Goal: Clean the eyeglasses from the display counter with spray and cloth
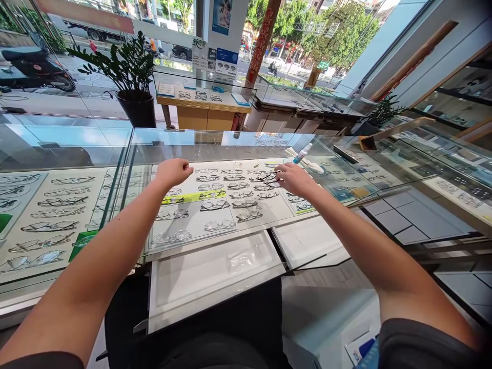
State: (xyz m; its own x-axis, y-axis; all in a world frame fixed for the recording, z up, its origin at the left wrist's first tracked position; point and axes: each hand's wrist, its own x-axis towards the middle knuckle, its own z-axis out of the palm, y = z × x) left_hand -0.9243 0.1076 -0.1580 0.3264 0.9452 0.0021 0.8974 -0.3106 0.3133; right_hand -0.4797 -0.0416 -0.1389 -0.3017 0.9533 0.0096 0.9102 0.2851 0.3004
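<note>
Both my arms reach out over a glass display counter filled with rows of eyeglasses on white trays. My left hand hovers above the glass with its fingers curled into a loose fist, and nothing shows in it. My right hand is further right, its fingers pinched on a pair of dark-framed glasses that lies on top of the glass. A small spray bottle with a blue cap lies just beyond my right hand, beside a white cloth.
Below the counter, white drawers stand pulled out toward me. More glass showcases run to the left and right. A potted plant and another display table stand behind, by the street windows.
</note>
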